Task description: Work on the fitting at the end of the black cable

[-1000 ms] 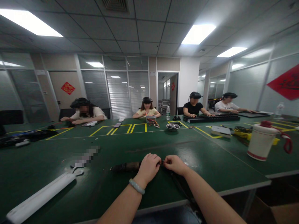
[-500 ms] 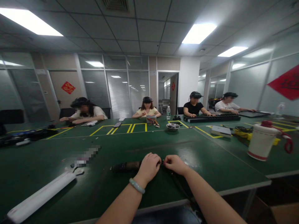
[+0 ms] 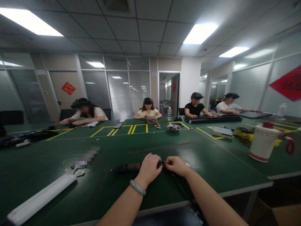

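Fingers of the left hand [image 3: 150, 166] curled over the right part of a dark cylindrical tool [image 3: 128, 168], lower center of frame, gripping it; tool lies roughly level, its left end sticking out past the hand. Right hand [image 3: 176, 165] just beside, fingertips pinched narrow on a small dark piece [image 3: 162, 163] between the hands, too small to identify. Black cable [image 3: 180, 185] runs from below the right hand toward bottom edge, right of center; where it joins is hidden. Pale bracelet [image 3: 138, 187] on left wrist. All over a green table [image 3: 211, 175]. Long white object [image 3: 43, 197] slants across lower left, well apart from the hands. White cup [image 3: 263, 142] with red lid at right; metal bowl [image 3: 174, 128] near center, clear bottle [image 3: 169, 114] just behind it. Four co-workers seated along the far side, mid-frame.
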{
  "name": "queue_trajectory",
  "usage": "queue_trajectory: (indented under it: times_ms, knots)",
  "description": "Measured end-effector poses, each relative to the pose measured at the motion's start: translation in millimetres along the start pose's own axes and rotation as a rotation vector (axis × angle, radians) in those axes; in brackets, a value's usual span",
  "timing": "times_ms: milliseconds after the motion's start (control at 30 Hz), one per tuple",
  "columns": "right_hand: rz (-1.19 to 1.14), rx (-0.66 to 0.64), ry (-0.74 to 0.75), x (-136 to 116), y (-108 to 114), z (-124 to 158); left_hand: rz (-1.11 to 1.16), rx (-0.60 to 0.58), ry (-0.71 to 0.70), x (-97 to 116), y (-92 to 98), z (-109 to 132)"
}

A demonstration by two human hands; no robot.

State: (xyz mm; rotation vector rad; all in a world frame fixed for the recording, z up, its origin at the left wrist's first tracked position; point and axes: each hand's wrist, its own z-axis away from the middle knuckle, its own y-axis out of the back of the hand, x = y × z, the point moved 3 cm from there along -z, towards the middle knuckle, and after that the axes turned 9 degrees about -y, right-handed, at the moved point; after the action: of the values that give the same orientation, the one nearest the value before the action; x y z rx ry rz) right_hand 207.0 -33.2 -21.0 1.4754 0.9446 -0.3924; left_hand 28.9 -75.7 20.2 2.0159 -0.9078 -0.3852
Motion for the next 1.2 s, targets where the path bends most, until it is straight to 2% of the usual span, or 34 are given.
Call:
queue_trajectory:
  times_ms: [300,600,1200]
  knots:
    - [-0.026,-0.011,-0.020,-2.0,1.9,1.1,-0.029,-0.005,0.049,-2.6,-1.7,0.6]
    - [-0.017,-0.006,-0.024,1.3,-0.2,-0.6,0.012,-0.027,0.000,0.1,-2.2,-0.6]
    - [-0.018,-0.014,-0.032,0.2,1.5,0.0,0.016,-0.026,0.012,-2.4,-3.6,0.5]
